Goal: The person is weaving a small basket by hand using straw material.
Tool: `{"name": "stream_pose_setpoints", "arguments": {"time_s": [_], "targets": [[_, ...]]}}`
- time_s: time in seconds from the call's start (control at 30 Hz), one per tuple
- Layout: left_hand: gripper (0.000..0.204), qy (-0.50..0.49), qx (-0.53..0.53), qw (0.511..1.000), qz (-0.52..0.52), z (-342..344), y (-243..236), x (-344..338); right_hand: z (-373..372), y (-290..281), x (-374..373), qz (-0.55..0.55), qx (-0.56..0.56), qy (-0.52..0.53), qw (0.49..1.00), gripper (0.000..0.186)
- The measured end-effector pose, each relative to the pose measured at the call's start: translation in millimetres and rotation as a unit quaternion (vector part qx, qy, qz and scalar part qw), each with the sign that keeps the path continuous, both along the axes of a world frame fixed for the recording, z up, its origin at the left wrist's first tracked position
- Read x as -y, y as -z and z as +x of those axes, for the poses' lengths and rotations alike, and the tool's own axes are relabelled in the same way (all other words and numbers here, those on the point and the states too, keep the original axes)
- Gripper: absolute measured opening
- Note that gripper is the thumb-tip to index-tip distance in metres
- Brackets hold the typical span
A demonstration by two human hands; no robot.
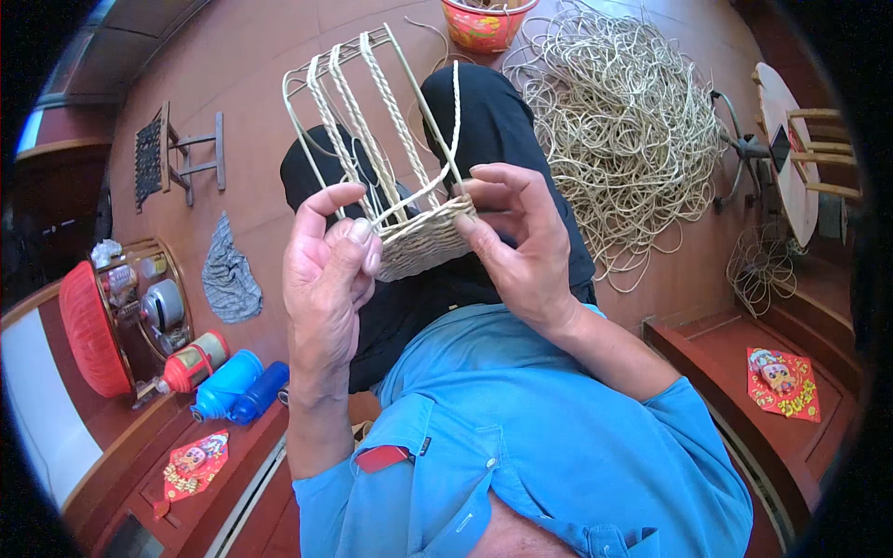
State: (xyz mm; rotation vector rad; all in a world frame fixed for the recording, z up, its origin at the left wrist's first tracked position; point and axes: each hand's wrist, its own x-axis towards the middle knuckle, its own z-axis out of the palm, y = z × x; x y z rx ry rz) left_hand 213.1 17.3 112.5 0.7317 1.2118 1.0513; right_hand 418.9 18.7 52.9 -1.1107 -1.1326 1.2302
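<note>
A partly woven basket rests over my lap, its woven end toward me. Its thin rectangular frame points away, with several twisted cords running along it. My left hand is closed at the left corner of the woven edge, its thumb and fingers pinching the pale weaving cord. At the right corner my right hand grips the basket, thumb on the woven edge and fingers curled behind. A loose cord end sticks up beside the right hand. The fingertips behind the weave are hidden.
A large tangled heap of pale cord lies on the floor at right, near a red tub. A round stool lies tipped at far right. At left are a small stool, a grey cloth, bottles and a red mesh cover.
</note>
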Motion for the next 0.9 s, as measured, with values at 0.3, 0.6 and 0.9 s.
{"name": "stream_pose_setpoints", "arguments": {"time_s": [0.3,0.6,0.9], "targets": [[0.042,-0.03,-0.016,0.998,0.051,-25,2,-15,1,-5,-10,0.304,0.439,-0.022,0.845,0.043],[0.035,0.066,-0.081,0.982,0.157,-13,0,-93,-3,-29,4,0.236,0.527,-0.089,0.811,0.055],[0.045,0.031,-0.36,0.916,0.176,8,-13,-57,-2,-20,-1,0.24,0.481,-0.076,0.84,0.045]]}}
